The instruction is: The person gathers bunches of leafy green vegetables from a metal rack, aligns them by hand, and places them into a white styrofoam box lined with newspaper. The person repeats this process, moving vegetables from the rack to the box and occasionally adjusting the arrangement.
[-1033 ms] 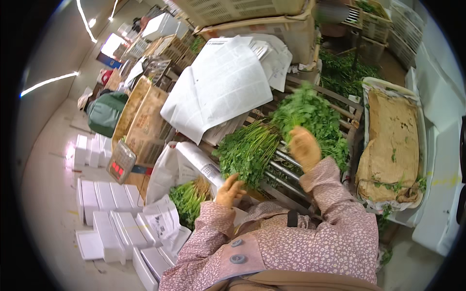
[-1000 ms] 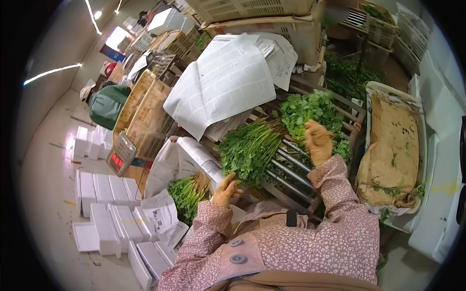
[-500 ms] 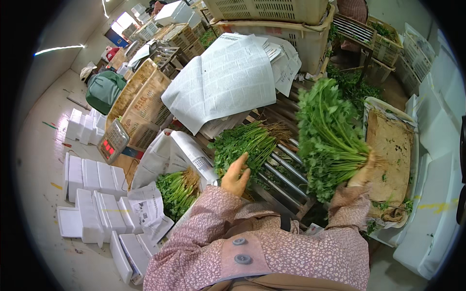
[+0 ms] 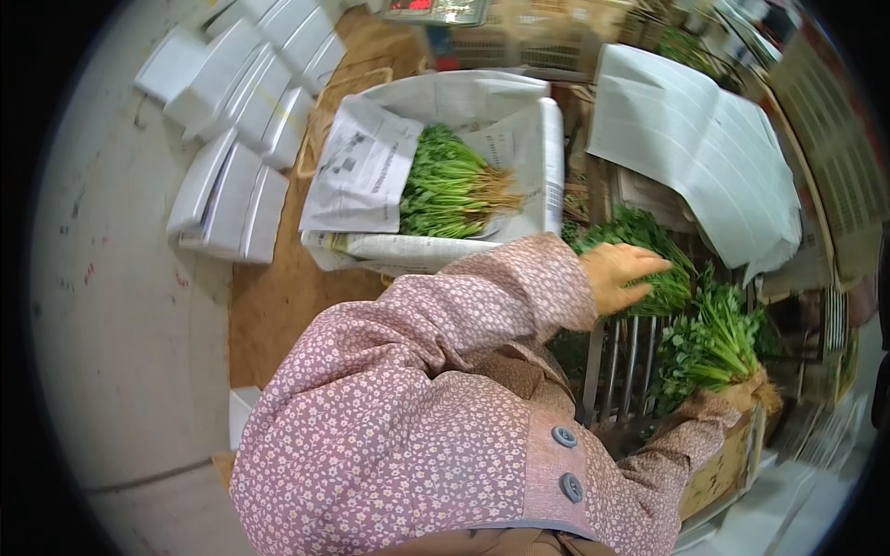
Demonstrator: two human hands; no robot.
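The view has swung leftward — the right hand (image 4: 737,395) grips one bunch (image 4: 718,338) by its roots (image 4: 768,391), perhaps sparing leaves (image 4: 680,354) — left hand (image 4: 619,278) spread over other greens (image 4: 640,225).

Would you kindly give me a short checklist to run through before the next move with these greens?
1. Right hand gripping its bunch of greens near the roots: ok.
2. Left hand free: ok, fingers spread and nothing gripped.
3. Left hand clear of the second bunch: cannot tell; it overlaps it in this view.
4. Container lined: ok, paper covers the visible sides.
5. Greens in the container lying one way: ok, roots mostly to the right.
6. Whole scale visible: not ok, the picture's top edge cuts it off.
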